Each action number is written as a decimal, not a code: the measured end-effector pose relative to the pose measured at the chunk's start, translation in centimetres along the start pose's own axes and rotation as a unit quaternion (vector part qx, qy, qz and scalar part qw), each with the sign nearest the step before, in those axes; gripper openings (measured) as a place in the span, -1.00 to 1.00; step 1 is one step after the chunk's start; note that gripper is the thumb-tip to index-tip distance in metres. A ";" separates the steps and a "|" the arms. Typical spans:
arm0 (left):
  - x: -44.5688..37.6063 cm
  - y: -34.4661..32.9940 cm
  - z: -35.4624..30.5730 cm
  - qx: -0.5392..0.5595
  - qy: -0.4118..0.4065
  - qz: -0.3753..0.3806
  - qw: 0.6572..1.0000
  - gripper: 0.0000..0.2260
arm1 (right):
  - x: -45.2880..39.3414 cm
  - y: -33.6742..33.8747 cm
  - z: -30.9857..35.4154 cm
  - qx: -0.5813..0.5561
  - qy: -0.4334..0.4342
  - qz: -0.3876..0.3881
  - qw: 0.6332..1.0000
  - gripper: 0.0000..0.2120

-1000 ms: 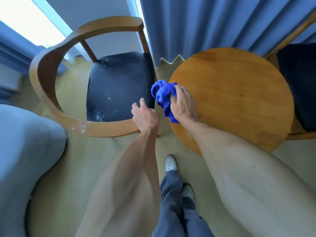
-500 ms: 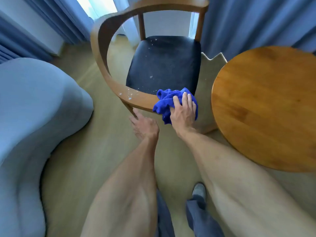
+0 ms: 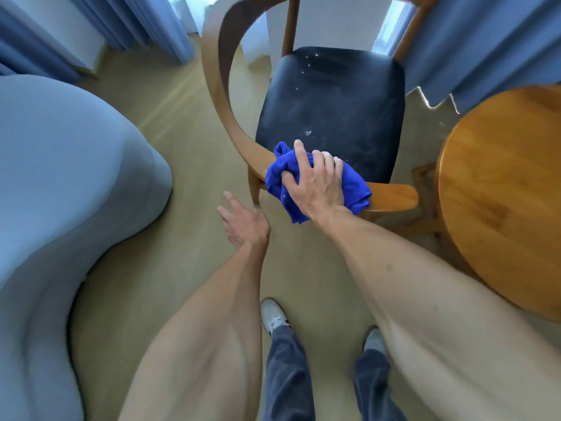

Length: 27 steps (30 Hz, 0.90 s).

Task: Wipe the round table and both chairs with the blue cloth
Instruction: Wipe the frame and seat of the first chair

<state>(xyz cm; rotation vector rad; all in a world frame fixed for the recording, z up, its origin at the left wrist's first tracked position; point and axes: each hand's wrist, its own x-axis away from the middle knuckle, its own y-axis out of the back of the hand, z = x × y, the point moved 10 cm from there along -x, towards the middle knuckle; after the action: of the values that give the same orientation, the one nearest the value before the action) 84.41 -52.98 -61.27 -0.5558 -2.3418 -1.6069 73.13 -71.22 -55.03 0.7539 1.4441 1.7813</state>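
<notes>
Right hand (image 3: 315,183): centre of the frame, palm down with fingers spread, clutching the bunched blue cloth (image 3: 353,185) and pressing it onto the curved wooden rail of the chair.
Blue cloth: crumpled under the right hand, draped over the near stretch of the rail just below the seat's front edge; folds spill out on both sides of the hand, and one corner hangs down past the wrist.
Left hand (image 3: 243,221): lower and to the left of the cloth, over bare floor, fingers loosely extended and holding nothing (it touches neither the chair nor the cloth).
Chair (image 3: 230,123): upper centre of the frame, a bent wooden rail looping round a dark padded seat (image 3: 334,110).
Seat: scattered with pale specks, thickest near the upper middle and again just above the cloth.
Round table (image 3: 498,189): right edge of the frame, warm wooden top, only partly in view, standing just beside the chair's rail end.
Curtains (image 3: 485,41): blue, hanging across the upper right and upper left.
Sofa (image 3: 60,177): pale blue upholstered bulk filling the left side.
Floor (image 3: 170,268): beige, with the person's shoes and dark trouser legs at the lower centre.
</notes>
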 end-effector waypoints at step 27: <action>-4.5 2.2 -12.8 -0.015 -0.075 0.049 0.996 -0.23 | -7.7 -5.5 -1.0 -0.432 -0.490 0.062 0.754 -0.62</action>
<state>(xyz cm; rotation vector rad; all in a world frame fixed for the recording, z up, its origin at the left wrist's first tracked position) 89.32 -64.95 -56.63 -0.8104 -2.3569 -1.6102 77.70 -77.44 -60.66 1.0083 -0.1577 1.4698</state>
